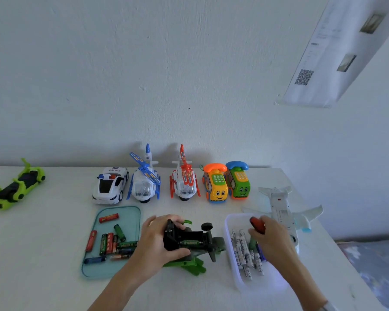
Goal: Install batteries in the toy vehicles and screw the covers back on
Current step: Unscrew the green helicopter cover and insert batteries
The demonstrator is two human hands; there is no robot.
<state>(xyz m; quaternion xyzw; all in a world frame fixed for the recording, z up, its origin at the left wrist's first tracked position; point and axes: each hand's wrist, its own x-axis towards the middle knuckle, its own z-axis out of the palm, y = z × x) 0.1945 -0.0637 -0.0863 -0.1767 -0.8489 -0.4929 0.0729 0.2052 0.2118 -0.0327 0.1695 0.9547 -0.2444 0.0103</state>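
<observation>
an upturned green toy car [189,241] is gripped by the left hand [160,241], while a red-handled screwdriver [257,224] is held in the right hand [272,239] over the white tray [236,274].

Both forearms enter from the bottom edge and reach forward over the tabletop [54,232]. The left forearm runs up toward 1 o'clock; its left hand [160,239] lies back-up, fingers and thumb curled round the black underside of an overturned green car [193,245], fingers over its far edge, thumb on the near side. The right forearm angles toward 11 o'clock; the right hand [272,239] is bent at the wrist, fingers curled round a red-handled tool [257,224] that sticks out at 11 o'clock.
</observation>
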